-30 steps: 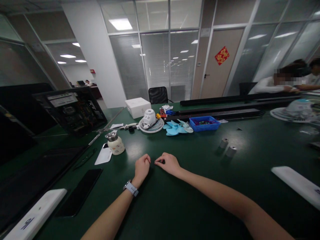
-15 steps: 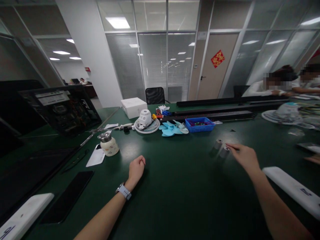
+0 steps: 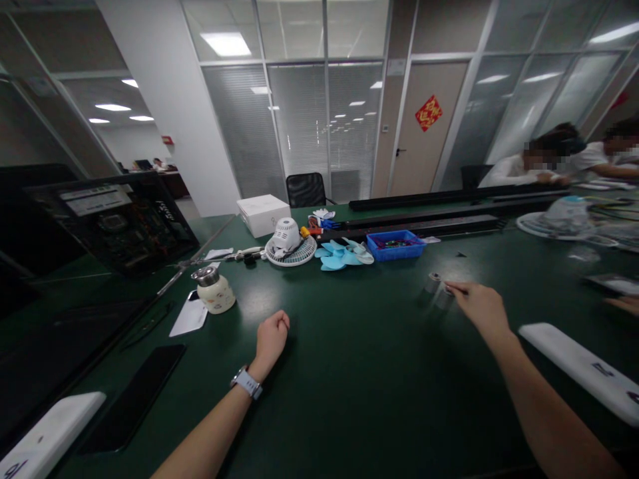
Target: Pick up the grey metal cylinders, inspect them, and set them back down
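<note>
My left hand [image 3: 272, 334] rests on the green table [image 3: 359, 372] as a closed fist, a watch on its wrist; what is inside the fist is hidden. My right hand [image 3: 478, 305] is stretched out to the right. Its thumb and fingers are pinched on a small dark part [image 3: 461, 291]. The fingertips are right beside two small grey cylinders [image 3: 436, 289], which are blurred, so I cannot tell whether they touch.
A blue tray [image 3: 395, 244], light blue fan blades [image 3: 343, 254], a white fan grille with motor [image 3: 289, 245], a white box [image 3: 262, 214], a small jar [image 3: 214, 291], a black phone [image 3: 130, 396], an open computer case [image 3: 112, 223] and white bars [image 3: 579, 367]. Other people sit far right.
My right hand left its place beside the left fist, swung right to the two grey cylinders and has stayed there. The left fist has barely moved.
</note>
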The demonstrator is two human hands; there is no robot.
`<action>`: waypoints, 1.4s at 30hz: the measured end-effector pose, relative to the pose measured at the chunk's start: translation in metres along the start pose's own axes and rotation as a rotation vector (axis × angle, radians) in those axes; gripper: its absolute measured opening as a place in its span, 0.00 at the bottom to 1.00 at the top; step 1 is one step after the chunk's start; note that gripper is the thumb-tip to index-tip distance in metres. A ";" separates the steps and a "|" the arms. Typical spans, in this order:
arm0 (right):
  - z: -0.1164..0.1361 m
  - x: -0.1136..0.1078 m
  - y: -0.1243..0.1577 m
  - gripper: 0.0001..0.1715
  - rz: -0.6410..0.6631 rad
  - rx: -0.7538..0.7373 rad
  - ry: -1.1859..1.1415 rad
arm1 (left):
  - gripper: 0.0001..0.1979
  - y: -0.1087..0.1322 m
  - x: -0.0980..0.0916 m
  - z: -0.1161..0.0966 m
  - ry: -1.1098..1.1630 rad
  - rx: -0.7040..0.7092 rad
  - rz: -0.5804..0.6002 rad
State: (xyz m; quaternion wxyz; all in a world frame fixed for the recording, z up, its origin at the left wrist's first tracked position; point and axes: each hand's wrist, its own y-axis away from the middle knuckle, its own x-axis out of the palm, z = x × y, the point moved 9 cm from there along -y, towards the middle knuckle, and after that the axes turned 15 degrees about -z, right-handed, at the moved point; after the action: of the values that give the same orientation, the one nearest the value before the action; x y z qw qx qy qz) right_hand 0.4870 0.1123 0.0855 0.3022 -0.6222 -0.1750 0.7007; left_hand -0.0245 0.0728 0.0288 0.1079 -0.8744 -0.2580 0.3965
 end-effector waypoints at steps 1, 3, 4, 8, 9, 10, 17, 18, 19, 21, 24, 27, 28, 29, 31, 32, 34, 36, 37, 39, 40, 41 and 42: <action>0.001 -0.001 0.001 0.20 0.008 0.001 0.012 | 0.11 0.000 0.000 0.000 0.003 -0.002 0.001; 0.003 -0.004 0.002 0.20 0.021 0.004 0.035 | 0.11 0.001 0.000 0.000 0.012 -0.007 0.000; 0.004 -0.005 0.003 0.20 0.026 0.007 0.049 | 0.11 0.001 -0.001 -0.001 0.016 -0.007 -0.001; 0.007 -0.008 0.004 0.22 0.049 0.002 0.110 | 0.11 0.001 -0.002 -0.002 0.020 -0.002 -0.001; 0.008 -0.007 0.004 0.22 0.059 -0.008 0.125 | 0.11 0.001 -0.002 -0.002 0.020 -0.002 0.001; 0.010 -0.006 0.005 0.22 0.070 -0.022 0.138 | 0.11 0.001 -0.002 -0.003 0.019 -0.001 0.002; 0.016 -0.005 0.010 0.24 0.137 -0.060 0.172 | 0.11 0.001 -0.001 -0.005 0.024 0.009 0.005; 0.019 -0.009 0.010 0.25 0.107 -0.087 0.159 | 0.11 0.001 -0.001 -0.005 0.026 0.006 0.005; 0.022 -0.015 0.008 0.25 0.046 -0.119 0.137 | 0.11 0.001 -0.001 -0.004 0.027 0.002 0.004; 0.028 -0.033 0.000 0.29 -0.134 -0.167 0.086 | 0.11 0.001 -0.001 -0.004 0.030 -0.002 0.002; 0.027 -0.039 -0.020 0.37 -0.247 -0.105 0.105 | 0.11 0.001 0.000 -0.003 0.037 0.010 0.008; 0.026 -0.007 -0.042 0.38 -0.022 0.001 0.185 | 0.11 0.001 0.001 -0.003 0.042 0.021 0.008; 0.026 0.006 -0.047 0.35 0.078 0.039 0.201 | 0.11 0.001 0.001 -0.003 0.045 0.021 0.005; 0.027 0.017 -0.051 0.32 0.165 0.074 0.212 | 0.11 0.001 0.001 -0.003 0.047 0.021 0.003; 0.027 0.032 -0.055 0.25 0.284 0.124 0.234 | 0.11 0.001 0.000 -0.003 0.053 0.016 0.000; 0.028 0.036 -0.056 0.23 0.319 0.134 0.243 | 0.11 0.001 0.000 -0.003 0.056 0.012 0.001; 0.033 0.036 -0.057 0.20 0.336 0.124 0.251 | 0.11 0.001 0.000 -0.004 0.061 0.008 -0.001; 0.046 0.030 -0.054 0.18 0.287 0.067 0.238 | 0.11 0.002 0.000 -0.004 0.065 0.010 0.001; 0.058 0.025 -0.051 0.17 0.239 0.012 0.219 | 0.11 0.002 0.000 -0.004 0.067 0.013 0.002; 0.096 0.013 -0.038 0.18 0.135 -0.142 0.126 | 0.11 0.002 0.001 -0.004 0.069 0.019 0.005; 0.119 0.008 -0.028 0.19 0.105 -0.224 0.041 | 0.11 0.002 0.002 -0.004 0.069 0.020 0.006; 0.144 0.005 -0.016 0.21 0.103 -0.293 -0.066 | 0.11 0.002 0.002 -0.004 0.069 0.021 0.006; 0.168 0.003 -0.002 0.23 0.134 -0.343 -0.189 | 0.11 0.001 0.002 -0.003 0.068 0.019 0.005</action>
State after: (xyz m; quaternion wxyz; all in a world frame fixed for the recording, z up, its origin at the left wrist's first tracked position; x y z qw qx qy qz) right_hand 0.3231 0.1380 0.1120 0.1266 -0.6063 -0.2775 0.7344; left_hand -0.0202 0.0728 0.0290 0.1240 -0.8869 -0.2482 0.3694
